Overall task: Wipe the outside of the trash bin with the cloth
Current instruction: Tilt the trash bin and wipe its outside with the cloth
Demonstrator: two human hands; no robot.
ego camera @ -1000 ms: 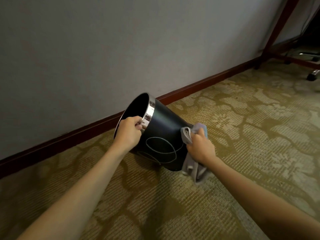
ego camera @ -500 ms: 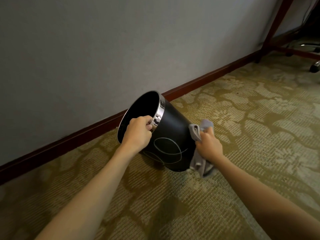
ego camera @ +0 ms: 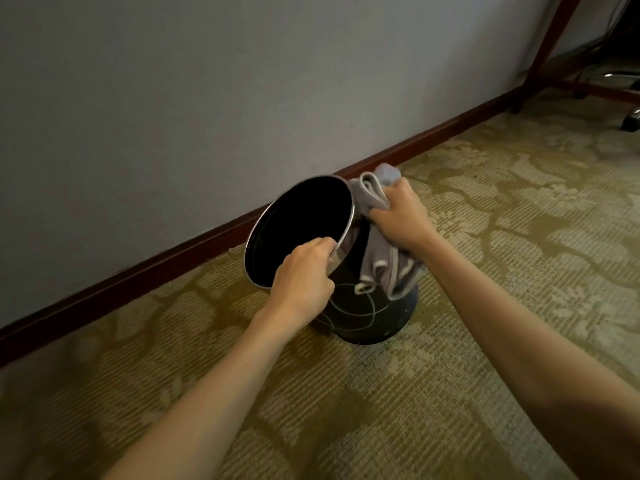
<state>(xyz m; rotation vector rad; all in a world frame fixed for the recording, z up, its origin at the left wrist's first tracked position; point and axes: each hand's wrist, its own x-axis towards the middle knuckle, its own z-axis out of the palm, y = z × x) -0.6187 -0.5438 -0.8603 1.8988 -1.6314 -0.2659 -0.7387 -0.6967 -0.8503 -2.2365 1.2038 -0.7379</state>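
Observation:
A black trash bin (ego camera: 360, 313) with a chrome rim and thin white loops drawn on its side rests with its base on the carpet, tilted so its dark mouth faces up and left. My left hand (ego camera: 301, 275) grips the near part of the rim, fingers curled over the edge. My right hand (ego camera: 398, 216) clutches a bunched grey cloth (ego camera: 381, 258) with white edging and presses it against the bin's upper right side, just below the rim. The cloth hangs down over the wall of the bin.
A grey wall (ego camera: 207, 98) with a dark red baseboard (ego camera: 138, 275) runs just behind the bin. Patterned olive carpet (ego camera: 485, 271) covers the floor. At the far right stand red-brown wooden furniture legs (ego camera: 550, 46) and a chair castor (ego camera: 630, 121).
The bin has gone from lying steeply tilted to nearly upright on its base. My right hand has slid the cloth from the bin's lower end up to beside the rim.

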